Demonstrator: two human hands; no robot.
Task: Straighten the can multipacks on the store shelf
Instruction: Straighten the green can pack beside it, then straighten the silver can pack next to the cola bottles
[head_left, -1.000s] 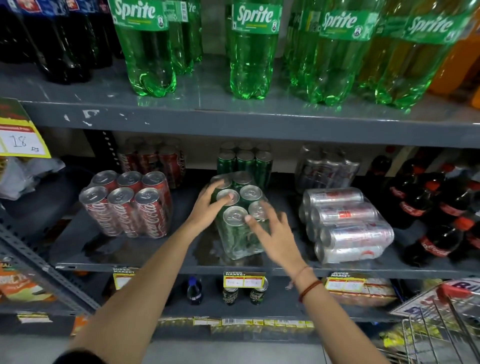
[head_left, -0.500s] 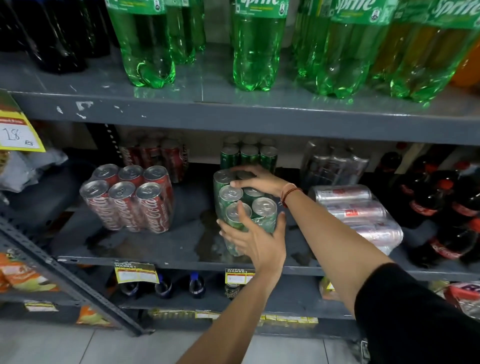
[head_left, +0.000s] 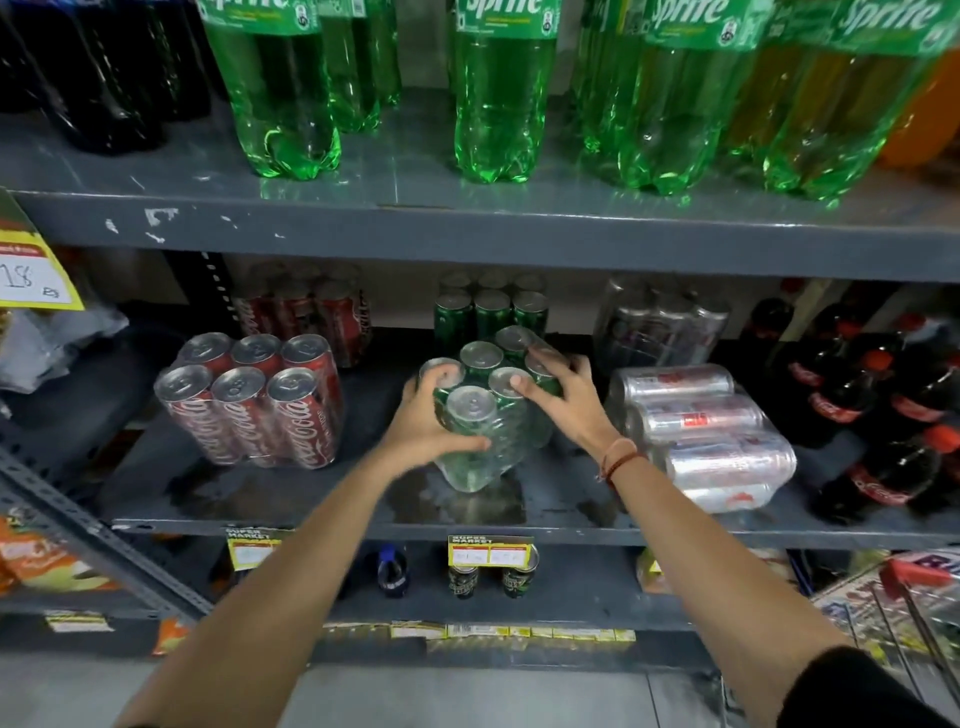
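Green can multipack (head_left: 483, 415), both hands (head_left: 423, 423) clasping

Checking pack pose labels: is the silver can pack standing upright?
No, the silver can pack lies on its side on the shelf, can ends facing left.

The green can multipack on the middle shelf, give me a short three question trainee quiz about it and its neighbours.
1. True or false: both hands are on the green can multipack.
2. Which pack lies on its side? A red can pack; B silver can pack; C green.
3. Fill in: the wrist with the red band belongs to the ___ hand.

Key: 1 true, left hand and right hand grip it; 2 B; 3 right.
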